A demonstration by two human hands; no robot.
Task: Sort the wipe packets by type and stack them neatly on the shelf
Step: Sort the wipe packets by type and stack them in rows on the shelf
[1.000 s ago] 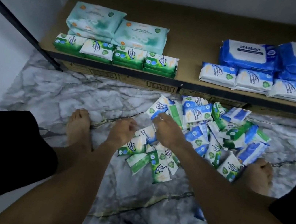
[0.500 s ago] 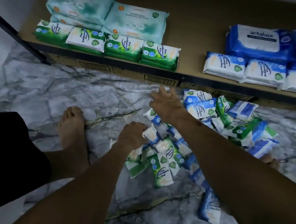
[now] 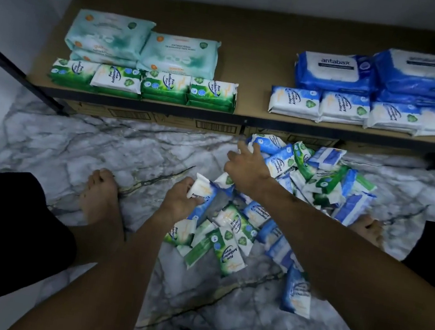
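**Picking blue ones out of the heap**

The person crouches on the marble floor [image 3: 72, 143] in front of a low brown shelf [image 3: 257, 43]. A heap of small wipe packets [image 3: 312, 184] lies on the floor just below the shelf's front edge, toward its right end. Green ones and blue ones are all mixed up in it.

The left hand [image 3: 181, 201] has its fingers curled round a blue and white packet [image 3: 205, 194] and holds it just above the near left side of the heap. The right hand [image 3: 247, 165] reaches over the far side of the heap. Its fingers are spread out straight, and the tips touch a blue packet on top [image 3: 268, 141]. It has not closed on that one yet.

Some sorting is already done. A row of green pine packets [image 3: 143, 84] sits along the front edge at the left end of the shelf, with big teal packs [image 3: 144, 43] behind it. A row of blue fragrance-free packets [image 3: 371, 113] sits along the front edge at the right end, with big blue Antabax packs [image 3: 379, 73] behind it. Many packets are still on the floor, so I think the job is not yet half done.

This step looks like gathering blue packets. Next, the right hand needs to close on the blue packet it touches and lift it free without dragging the others. Then both blue ones should go flat on the blue row at the right end of the shelf, edges lined up. The packets look soft and slippery, so a tall stack could slide.
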